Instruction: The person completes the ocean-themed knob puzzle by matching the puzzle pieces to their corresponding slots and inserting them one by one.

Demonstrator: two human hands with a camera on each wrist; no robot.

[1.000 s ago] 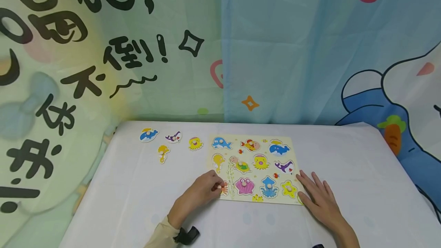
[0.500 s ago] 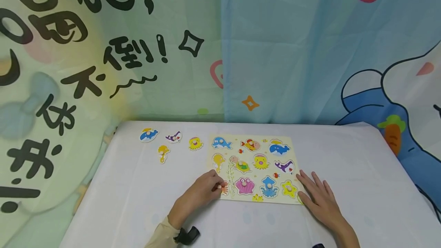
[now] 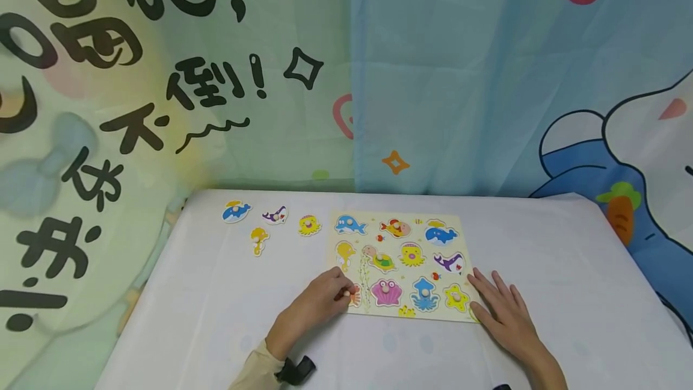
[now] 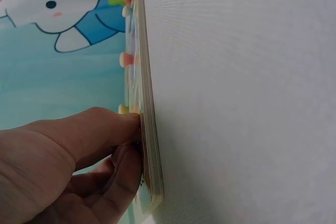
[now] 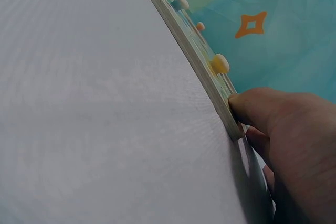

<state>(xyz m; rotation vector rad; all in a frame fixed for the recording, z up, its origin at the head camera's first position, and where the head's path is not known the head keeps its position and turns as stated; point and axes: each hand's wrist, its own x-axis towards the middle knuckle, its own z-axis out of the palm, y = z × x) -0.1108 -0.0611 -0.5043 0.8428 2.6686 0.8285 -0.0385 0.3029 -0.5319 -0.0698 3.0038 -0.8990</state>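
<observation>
White table: left hand still pinching orange piece; nothing moved.

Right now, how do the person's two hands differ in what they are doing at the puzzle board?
The left hand is curled, fingers pinching the peg of the orange piece at the near left corner of the puzzle board; the right hand lies flat, fingers straight. The left hand grips a piece; the right hand only presses the board's near right corner. Both rest on the white table.
</observation>
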